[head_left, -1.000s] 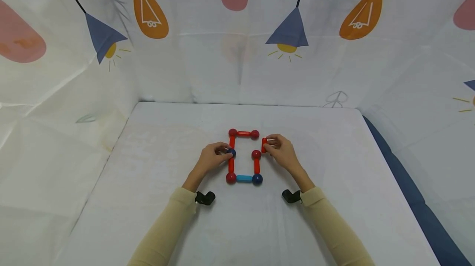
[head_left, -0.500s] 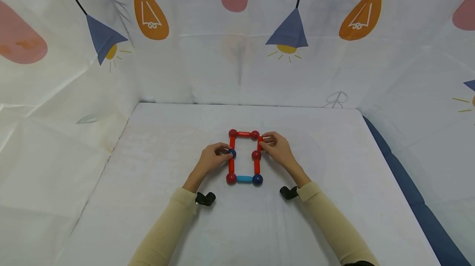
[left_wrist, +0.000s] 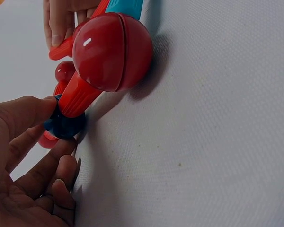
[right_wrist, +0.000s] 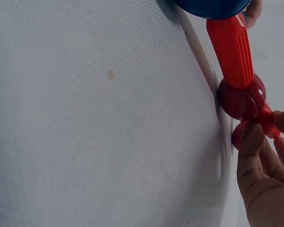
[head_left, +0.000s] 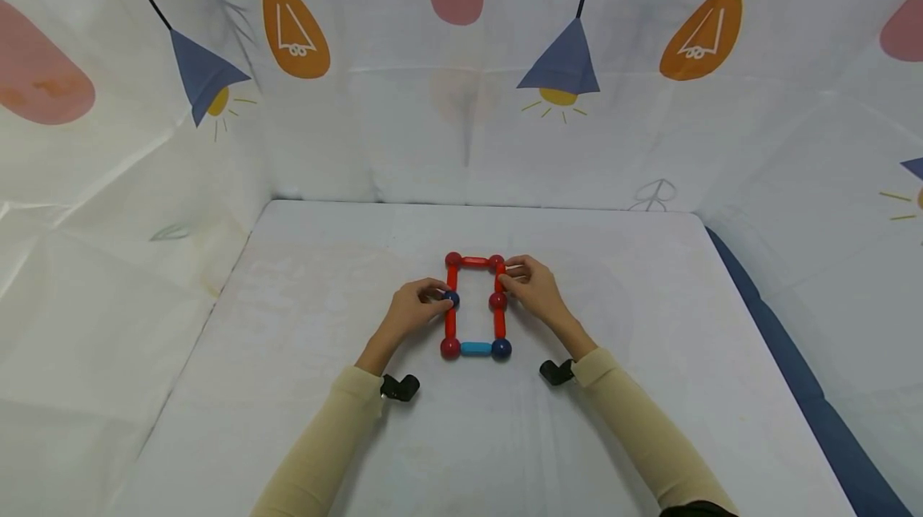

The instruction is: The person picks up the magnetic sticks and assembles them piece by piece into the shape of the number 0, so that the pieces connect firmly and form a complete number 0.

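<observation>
On the white table a rectangle of toy balls and rods lies flat. My left hand (head_left: 414, 310) pinches the dark blue ball (head_left: 451, 298) midway along its left side; thumb and fingers close round that ball in the left wrist view. Across from it, my right hand (head_left: 539, 291) pinches a red rod (right_wrist: 269, 122) between the upper right red ball (head_left: 496, 261) and the middle right red ball (head_left: 497, 300). Whether both rod ends touch the balls is hard to tell. A light blue rod (head_left: 476, 349) joins the lower left red ball (head_left: 450, 348) to another dark blue ball (head_left: 501, 349).
Around the shape stretches the white tabletop (head_left: 324, 276). A patterned cloth (head_left: 404, 132) hangs behind the table and at its sides. Black wrist cameras (head_left: 400, 387) stick out near both sleeves, and dark blue material (head_left: 782, 341) shows past the right edge.
My right hand has moved left, bringing the red rod from outside the shape into the gap on its right side. The left hand has stayed on the blue ball.
</observation>
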A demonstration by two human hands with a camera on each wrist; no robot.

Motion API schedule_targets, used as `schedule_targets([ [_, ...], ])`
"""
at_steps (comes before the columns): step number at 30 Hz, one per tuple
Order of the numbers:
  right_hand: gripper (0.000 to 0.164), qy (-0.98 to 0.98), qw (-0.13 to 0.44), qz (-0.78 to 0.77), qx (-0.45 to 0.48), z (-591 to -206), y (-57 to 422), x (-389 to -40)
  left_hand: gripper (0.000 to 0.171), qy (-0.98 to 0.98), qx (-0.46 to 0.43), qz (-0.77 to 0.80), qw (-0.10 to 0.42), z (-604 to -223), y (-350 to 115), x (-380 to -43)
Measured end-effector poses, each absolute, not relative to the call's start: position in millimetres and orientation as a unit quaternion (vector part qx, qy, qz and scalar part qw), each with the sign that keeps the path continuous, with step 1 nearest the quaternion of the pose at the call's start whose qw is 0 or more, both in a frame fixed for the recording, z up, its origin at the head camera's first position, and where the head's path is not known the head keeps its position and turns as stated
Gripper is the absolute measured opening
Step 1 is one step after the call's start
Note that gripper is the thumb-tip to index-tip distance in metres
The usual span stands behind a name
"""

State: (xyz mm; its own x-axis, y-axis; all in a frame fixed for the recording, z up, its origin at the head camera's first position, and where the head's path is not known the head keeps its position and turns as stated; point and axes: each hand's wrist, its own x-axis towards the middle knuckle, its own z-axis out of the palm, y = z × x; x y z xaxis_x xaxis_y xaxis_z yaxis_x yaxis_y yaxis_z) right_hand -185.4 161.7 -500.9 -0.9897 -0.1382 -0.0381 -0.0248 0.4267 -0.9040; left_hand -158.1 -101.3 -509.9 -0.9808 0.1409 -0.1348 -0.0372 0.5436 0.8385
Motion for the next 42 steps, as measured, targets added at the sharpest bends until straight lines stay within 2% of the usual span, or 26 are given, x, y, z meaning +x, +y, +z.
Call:
schedule_targets([
  [20,0.037,0.85,0.067,-0.521,-0.044,-511.4,161.8,-188.5,0.028,0.869,0.034,0.485,0.089,-509.7,-101.3,-156.6],
  [32,0.039,0.85,0.083,-0.519,-0.031,-507.0,159.9,-188.5,0.029,0.853,0.034,0.508,0.111,-507.8,-105.6,-156.8],
  [42,0.038,0.854,0.079,-0.513,-0.033,-507.4,158.9,-189.0,0.029,0.856,0.034,0.504,0.109,-509.4,-105.8,-157.6],
])
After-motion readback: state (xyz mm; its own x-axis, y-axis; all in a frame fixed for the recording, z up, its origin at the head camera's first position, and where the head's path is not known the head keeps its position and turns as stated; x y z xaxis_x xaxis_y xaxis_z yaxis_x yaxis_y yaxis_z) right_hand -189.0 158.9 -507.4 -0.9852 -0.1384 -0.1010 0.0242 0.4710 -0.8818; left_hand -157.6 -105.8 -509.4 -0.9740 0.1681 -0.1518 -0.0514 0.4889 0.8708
